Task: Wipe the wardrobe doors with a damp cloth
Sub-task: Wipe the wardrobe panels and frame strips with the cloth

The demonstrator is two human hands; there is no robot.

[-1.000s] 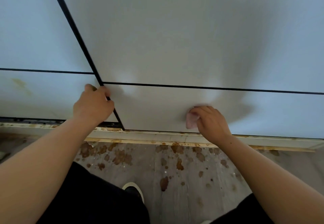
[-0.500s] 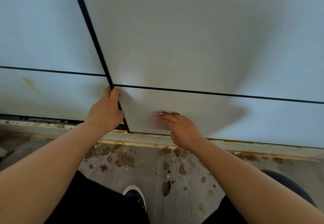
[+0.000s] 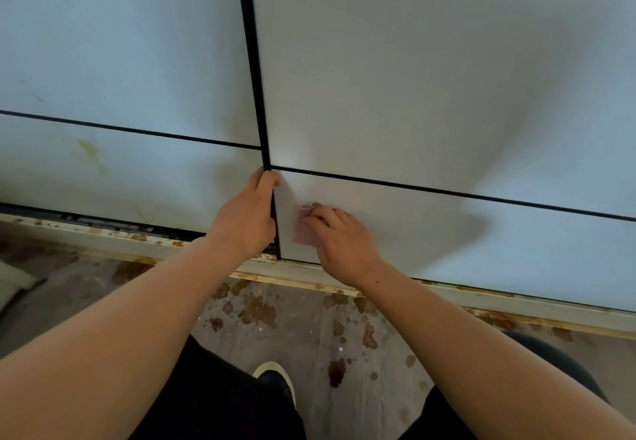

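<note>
Cloth [image 3: 303, 231] has slid left along the right door's [image 3: 413, 61] bottom panel to mid-frame; the right hand [image 3: 342, 248] pressing it flat now sits just beside the left hand [image 3: 246, 221], clamped on that door's black edge [image 3: 254, 78], so this strip looks nearly done. Fingers cover most of the cloth; left fingertips hide behind the edge.

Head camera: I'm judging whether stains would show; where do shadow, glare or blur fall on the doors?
In the head view, a broad soft shadow crosses the right door beside the right hand; a small bright patch sits above the left hand; the cloth looks blurred.
</note>
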